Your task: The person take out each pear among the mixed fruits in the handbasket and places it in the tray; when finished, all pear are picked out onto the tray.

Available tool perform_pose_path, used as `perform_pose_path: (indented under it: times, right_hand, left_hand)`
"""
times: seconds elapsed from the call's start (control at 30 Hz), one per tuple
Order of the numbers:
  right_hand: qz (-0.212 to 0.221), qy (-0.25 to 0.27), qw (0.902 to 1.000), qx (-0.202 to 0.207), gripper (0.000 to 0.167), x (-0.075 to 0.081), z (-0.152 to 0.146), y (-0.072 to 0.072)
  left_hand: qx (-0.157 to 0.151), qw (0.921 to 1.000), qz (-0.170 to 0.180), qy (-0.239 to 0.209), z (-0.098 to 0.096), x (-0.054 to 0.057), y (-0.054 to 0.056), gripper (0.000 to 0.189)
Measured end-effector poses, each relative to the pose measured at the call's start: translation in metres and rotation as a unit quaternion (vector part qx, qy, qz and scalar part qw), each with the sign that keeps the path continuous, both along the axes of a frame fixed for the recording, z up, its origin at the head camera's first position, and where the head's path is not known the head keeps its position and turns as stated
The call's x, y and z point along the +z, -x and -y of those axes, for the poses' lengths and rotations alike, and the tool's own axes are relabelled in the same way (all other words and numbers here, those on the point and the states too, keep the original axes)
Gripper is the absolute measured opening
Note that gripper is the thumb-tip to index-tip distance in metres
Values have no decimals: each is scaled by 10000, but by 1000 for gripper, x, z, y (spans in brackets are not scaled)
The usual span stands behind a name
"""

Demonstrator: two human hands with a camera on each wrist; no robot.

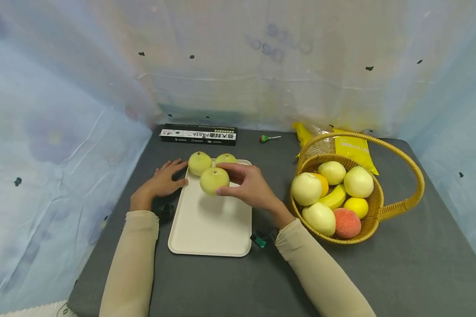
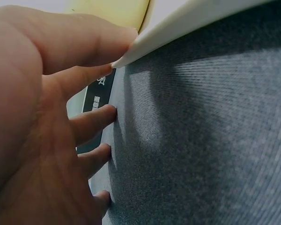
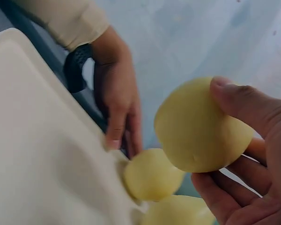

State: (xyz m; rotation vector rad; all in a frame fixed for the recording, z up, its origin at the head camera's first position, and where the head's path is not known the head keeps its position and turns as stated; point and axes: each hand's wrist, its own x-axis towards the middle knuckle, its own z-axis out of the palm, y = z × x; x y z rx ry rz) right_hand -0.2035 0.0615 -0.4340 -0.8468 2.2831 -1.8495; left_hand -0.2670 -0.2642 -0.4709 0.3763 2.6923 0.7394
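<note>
My right hand (image 1: 251, 186) holds a round yellow-green pear (image 1: 214, 181) between thumb and fingers, raised above a cream tray (image 1: 210, 237). In the right wrist view the thumb lies on one side of this pear (image 3: 196, 126), the fingers on the other. Two similar pears, one at the far left corner (image 1: 200, 164) and one beside it (image 1: 225, 158), sit on the tray's far end. At the tray's left edge is my left hand (image 1: 164, 180), fingers extended. Its thumb and index fingertip touch the tray's rim in the left wrist view, while the other fingertips meet the dark cloth.
A wicker basket (image 1: 377, 220) of pears, a banana, a peach and yellow fruit stands to the right, its handle arching up. Behind it lies a yellow bag (image 1: 353, 149). A black pasta box (image 1: 198, 134) and a lollipop (image 1: 265, 138) lie along the back.
</note>
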Motion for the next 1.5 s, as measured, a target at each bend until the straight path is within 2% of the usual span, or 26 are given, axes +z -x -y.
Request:
perform_pose_path:
  times: [0.17,0.47,0.73,1.07,1.27,1.4,1.5]
  right_hand:
    - [191,75,9998,-9,65,-15,21,12]
    - [288,-475,9981,-274,64,-42,50,26]
    - [217,-658,9968,-401,65,-58,63,30]
    - [191,-616,9965,-527,68,-61,73,31]
    - [-22,-933,9940,-575,70,-57,73,28]
    - [-283,-1187,9908,-583,72,-48,64,19]
    - [-345,-1281,9897,-537,74,-39,53,7]
  left_hand:
    - [-41,10000,-7,8,-1,0,0,77]
    - [-75,10000,-39,14,0,-3,0,74]
    - [-46,10000,-32,-9,-1,-6,0,71]
    - [-65,10000,-63,9,-1,-3,1,71]
    - [-47,10000,-44,13,-1,-1,0,72]
    - [-6,10000,-25,46,0,-2,1,72]
    - [16,10000,-8,75,0,-2,1,73]
